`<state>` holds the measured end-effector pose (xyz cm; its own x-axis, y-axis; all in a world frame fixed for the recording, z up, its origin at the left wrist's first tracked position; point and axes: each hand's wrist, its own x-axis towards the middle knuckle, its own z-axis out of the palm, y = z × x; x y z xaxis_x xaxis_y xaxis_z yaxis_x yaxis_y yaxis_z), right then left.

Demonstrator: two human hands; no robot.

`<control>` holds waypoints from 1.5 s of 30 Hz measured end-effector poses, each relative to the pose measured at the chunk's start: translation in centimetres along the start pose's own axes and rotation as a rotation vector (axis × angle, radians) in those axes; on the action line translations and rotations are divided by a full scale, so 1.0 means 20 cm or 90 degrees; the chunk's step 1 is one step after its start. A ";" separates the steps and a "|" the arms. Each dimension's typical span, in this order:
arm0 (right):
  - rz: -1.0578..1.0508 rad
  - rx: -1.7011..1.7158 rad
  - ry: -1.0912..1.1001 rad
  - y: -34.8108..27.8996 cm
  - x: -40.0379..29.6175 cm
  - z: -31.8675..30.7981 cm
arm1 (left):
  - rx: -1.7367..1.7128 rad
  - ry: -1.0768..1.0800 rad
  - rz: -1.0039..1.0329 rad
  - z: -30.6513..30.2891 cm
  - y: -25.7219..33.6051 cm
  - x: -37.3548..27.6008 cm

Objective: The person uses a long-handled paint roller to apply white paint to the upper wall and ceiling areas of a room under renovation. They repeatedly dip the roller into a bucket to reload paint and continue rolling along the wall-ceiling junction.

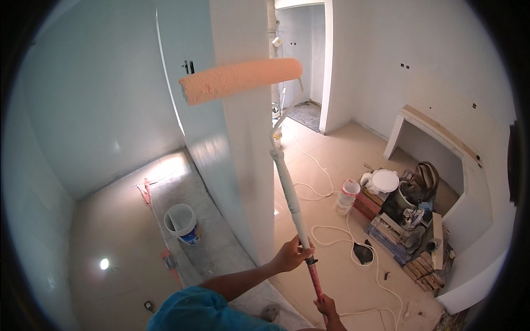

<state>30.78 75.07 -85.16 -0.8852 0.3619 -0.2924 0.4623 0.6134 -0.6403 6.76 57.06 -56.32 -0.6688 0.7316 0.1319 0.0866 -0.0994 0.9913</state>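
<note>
A paint roller on a long pole rises before me, its orange roller sleeve held up near the edge of a wall partition. From the sleeve's right end a bent wire frame runs down to the pale, paint-smeared upper part of the extension pole. My left hand grips the pole just above its black collar. Lower down, my right hand is closed around the red section of the pole. The partition's left face is pale green, its end face beige.
A paint bucket stands on plastic sheeting at left, near a lit lamp. White cable loops over the tiled floor at right. Beyond are another bucket, a cluttered pile of tiles and bags, and a doorway.
</note>
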 end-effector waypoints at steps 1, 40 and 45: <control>-0.007 0.003 -0.008 -0.05 0.04 -0.02 | 0.051 -0.004 0.010 -0.02 0.08 0.02; -0.060 -0.144 -0.071 -0.22 -0.28 -0.85 | -0.016 0.170 0.013 0.17 1.00 0.23; -0.030 -0.166 -0.187 0.14 -0.50 -0.86 | -0.029 0.125 -0.100 0.31 0.70 0.09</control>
<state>41.82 85.23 -71.86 -0.8658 0.1357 -0.4817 0.3846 0.7963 -0.4669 11.37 61.20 -42.25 -0.8024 0.5960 -0.0318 -0.0604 -0.0281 0.9978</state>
